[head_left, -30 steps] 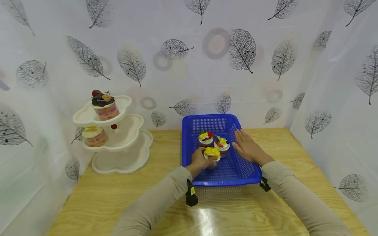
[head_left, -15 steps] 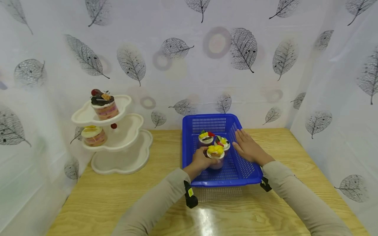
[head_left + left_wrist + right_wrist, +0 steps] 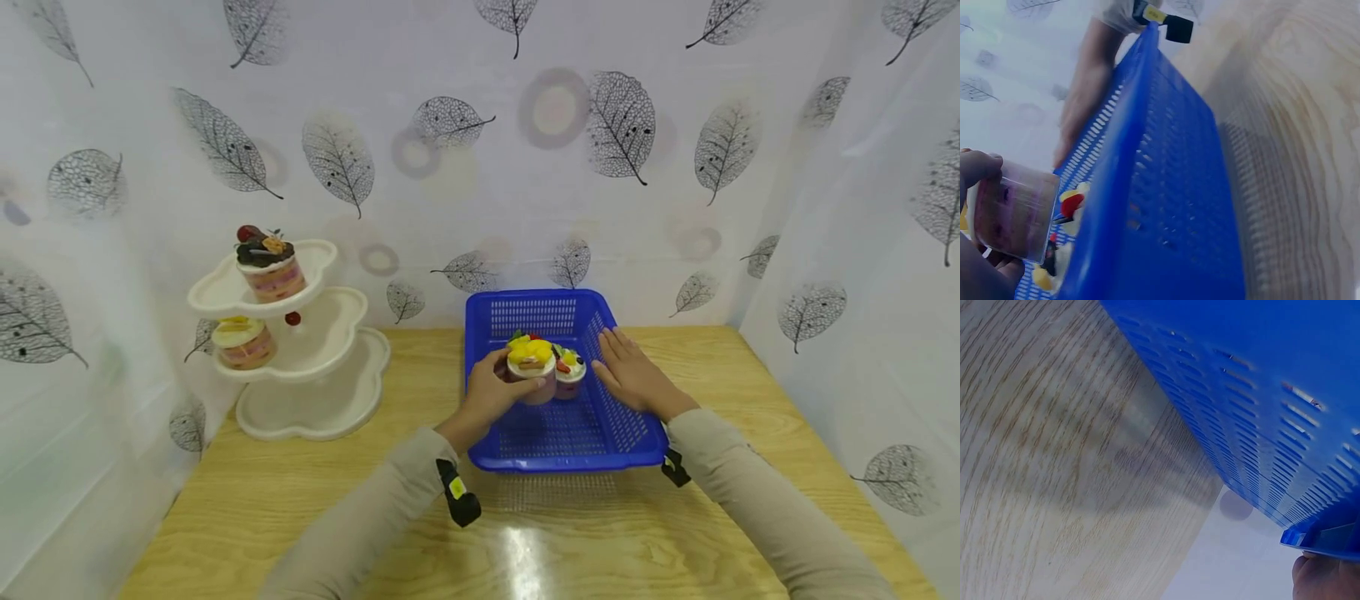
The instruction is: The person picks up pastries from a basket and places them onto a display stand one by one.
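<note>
Head: the left hand (image 3: 489, 392) is clamped round a yellow-topped dessert cup (image 3: 534, 379), toward the blue basket's (image 3: 570, 463) ten o'clock; the right hand (image 3: 636, 373), fingers straight, at its three o'clock. Left wrist: cup at eight o'clock. Right wrist: right hand at four o'clock.

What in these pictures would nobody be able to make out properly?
Head view: the rear cup in the blue basket, mostly hidden by the yellow-topped cup.
Left wrist view: the rest of the left hand, cut off by the picture's left edge.
Left wrist view: the right hand, blurred.
Right wrist view: the basket's contents, hidden by its wall; only tiny specks show through the slots.
</note>
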A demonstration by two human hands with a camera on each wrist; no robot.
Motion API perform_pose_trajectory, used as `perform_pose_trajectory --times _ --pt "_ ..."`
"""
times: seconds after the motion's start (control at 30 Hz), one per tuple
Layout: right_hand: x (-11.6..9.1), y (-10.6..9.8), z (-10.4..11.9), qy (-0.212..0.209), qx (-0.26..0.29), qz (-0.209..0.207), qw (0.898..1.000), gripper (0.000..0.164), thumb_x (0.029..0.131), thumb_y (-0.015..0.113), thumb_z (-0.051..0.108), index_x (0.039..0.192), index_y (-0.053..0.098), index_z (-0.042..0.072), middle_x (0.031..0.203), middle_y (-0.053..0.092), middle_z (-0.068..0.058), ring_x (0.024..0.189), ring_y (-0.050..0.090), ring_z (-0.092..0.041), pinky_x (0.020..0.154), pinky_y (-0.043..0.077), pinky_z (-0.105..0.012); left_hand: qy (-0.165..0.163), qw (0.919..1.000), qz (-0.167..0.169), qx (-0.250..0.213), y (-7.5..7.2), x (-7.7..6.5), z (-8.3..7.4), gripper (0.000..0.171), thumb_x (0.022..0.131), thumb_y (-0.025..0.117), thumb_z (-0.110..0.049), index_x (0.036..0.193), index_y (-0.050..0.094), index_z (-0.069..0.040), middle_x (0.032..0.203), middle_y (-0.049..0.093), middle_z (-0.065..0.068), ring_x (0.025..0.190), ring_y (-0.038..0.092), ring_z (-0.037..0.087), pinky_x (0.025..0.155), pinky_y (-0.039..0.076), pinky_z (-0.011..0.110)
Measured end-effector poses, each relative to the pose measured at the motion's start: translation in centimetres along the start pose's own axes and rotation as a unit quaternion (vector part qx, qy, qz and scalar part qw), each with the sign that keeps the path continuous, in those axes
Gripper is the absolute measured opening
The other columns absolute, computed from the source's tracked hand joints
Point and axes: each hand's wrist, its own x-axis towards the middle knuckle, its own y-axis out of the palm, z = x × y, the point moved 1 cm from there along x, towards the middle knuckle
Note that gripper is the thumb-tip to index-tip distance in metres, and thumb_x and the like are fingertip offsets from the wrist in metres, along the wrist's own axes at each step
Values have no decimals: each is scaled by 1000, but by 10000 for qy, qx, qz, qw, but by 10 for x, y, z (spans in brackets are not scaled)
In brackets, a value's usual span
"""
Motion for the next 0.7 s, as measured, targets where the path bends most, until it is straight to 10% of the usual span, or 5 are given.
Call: perform_pose_trajectory --times 0.7 --pt "0 0 -2 -12 29 23 10000 62 105 28 32 146 17 -14 154 12 -31 142 7 -46 116 8 -56 757 9817 -1688 -444 -130 -16 -11 69 76 81 -11 135 48 3 135 52 19 124 49 28 107 40 34"
